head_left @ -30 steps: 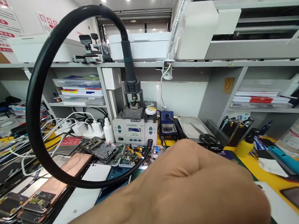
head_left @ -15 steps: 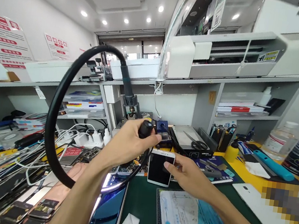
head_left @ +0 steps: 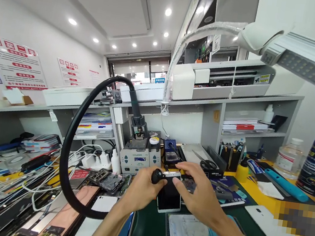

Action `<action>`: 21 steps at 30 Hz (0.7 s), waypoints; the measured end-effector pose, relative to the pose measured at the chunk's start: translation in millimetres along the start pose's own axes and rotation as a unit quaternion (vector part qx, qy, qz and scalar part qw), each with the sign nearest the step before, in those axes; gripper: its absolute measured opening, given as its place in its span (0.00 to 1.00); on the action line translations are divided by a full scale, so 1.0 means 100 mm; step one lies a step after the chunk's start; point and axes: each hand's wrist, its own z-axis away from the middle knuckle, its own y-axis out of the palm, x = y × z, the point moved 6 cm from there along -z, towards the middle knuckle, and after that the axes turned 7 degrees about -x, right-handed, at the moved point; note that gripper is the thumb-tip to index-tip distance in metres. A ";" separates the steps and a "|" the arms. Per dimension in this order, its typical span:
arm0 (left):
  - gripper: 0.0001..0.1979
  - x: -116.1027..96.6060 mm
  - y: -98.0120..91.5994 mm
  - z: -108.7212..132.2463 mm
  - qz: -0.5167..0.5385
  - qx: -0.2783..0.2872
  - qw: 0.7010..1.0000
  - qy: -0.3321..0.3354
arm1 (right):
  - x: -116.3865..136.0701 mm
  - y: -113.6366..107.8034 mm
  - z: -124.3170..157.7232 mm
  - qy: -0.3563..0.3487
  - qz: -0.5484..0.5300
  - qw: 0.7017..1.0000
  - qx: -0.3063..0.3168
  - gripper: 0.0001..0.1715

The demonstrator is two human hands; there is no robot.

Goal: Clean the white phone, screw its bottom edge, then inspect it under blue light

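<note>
Left grip (head_left: 138, 187) clasps round black nozzle (head_left: 156, 175) by glossy flat phone (head_left: 168, 199).

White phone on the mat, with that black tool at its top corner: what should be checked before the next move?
1. Left hand closed around the black handpiece: ok.
2. Right hand touching the white phone: ok; firm grip: cannot tell.
3. Phone's lower end resting on the green mat: ok.
4. Black hose free of the bench clutter: cannot tell.
5. Grey station switched on: cannot tell, display too small.
</note>
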 end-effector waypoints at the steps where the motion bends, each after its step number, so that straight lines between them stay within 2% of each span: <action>1: 0.06 -0.03 0.01 0.02 -0.003 -0.004 1.000 0.009 | 0.06 -0.01 0.00 -0.011 0.000 1.000 -0.015 0.20; 5: 0.06 -0.14 0.07 0.10 -0.014 -0.007 0.999 0.039 | 0.20 0.09 0.04 -0.027 -0.014 1.000 -0.003 0.17; 12: 0.09 -0.21 0.08 0.18 -0.008 -0.005 0.998 0.056 | 0.24 0.21 0.08 0.016 -0.088 0.996 -0.019 0.08; 15: 0.11 -0.22 0.07 0.20 0.012 -0.002 0.998 0.058 | 0.24 0.16 0.08 0.044 -0.141 0.988 -0.046 0.10; 18: 0.03 -0.17 0.06 0.22 0.000 -0.013 0.999 0.038 | 0.27 0.06 0.07 0.073 -0.202 0.973 -0.084 0.13; 21: 0.05 -0.14 0.09 0.23 -0.002 -0.018 0.999 0.036 | 0.35 -0.08 0.05 0.087 -0.261 0.953 -0.124 0.14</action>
